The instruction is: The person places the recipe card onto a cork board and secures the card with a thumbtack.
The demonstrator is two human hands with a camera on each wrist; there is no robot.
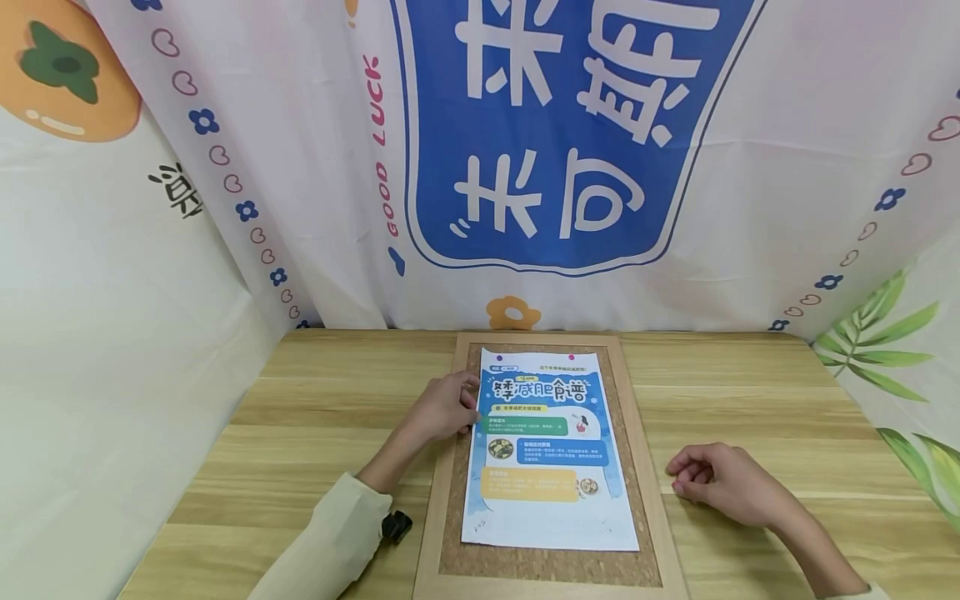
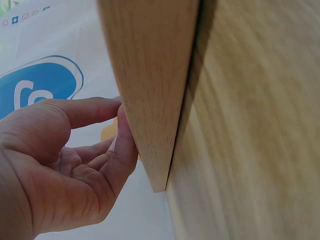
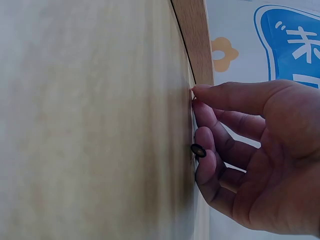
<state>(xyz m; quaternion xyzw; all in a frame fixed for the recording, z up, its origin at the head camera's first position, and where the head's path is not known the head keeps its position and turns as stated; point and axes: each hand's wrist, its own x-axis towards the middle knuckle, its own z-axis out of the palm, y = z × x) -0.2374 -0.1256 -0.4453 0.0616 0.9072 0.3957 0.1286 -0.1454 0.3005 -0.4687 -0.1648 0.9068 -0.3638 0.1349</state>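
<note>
Poster (image 1: 545, 522): "减肥食谱"; cloth (image 1: 341, 225): "GOOD LUCK"; left hand (image 1: 446, 407): grip unclear; right hand (image 1: 726, 485): gripping dark disc (image 3: 198, 150)

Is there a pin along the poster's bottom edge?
No, the poster has only a purple pin and a pink pin showing, both near its top edge.

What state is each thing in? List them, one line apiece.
Corkboard: lying on the table.
Printed sheet: face up on the corkboard; no pins visible at its lower corners.
Purple pin: at the sheet's top left.
Pink pin: at its top right.
Left hand: fingers bent, at the sheet's left edge.
Right hand: fingers curled; black disc by them, whether held unclear.
Printed cloth: hanging.
</note>
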